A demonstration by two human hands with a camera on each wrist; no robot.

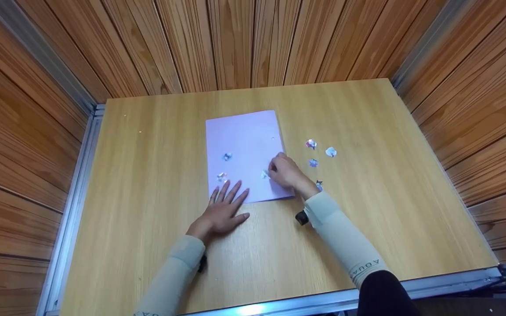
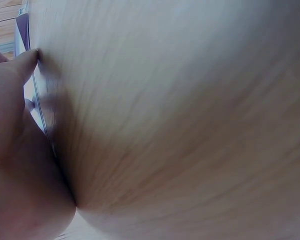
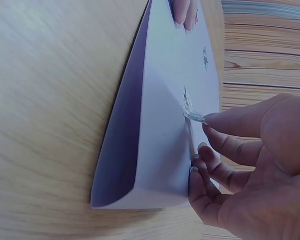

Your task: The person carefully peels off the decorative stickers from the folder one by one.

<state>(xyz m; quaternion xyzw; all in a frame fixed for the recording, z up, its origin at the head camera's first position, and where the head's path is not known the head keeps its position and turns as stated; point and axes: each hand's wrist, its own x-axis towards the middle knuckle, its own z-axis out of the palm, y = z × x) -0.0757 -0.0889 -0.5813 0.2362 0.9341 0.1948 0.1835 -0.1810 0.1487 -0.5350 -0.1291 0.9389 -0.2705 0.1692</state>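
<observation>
A folded lilac card lies on the table, its fold at the right and its layers gaping at the near edge in the right wrist view. My right hand pinches the raised edge of a shiny sticker between thumb and forefinger; the sticker's other part meets the card. Across the card's near left corner, my left hand rests with fingers spread. Just beyond its fingertips is a glittering sticker, with a bluish sticker above it. The left wrist view shows mostly tabletop and part of the left hand.
Right of the card, several loose stickers lie on the wooden table: a colourful one, a pale one, a violet one and a dark-edged one by the right wrist. Wooden panel walls enclose three sides.
</observation>
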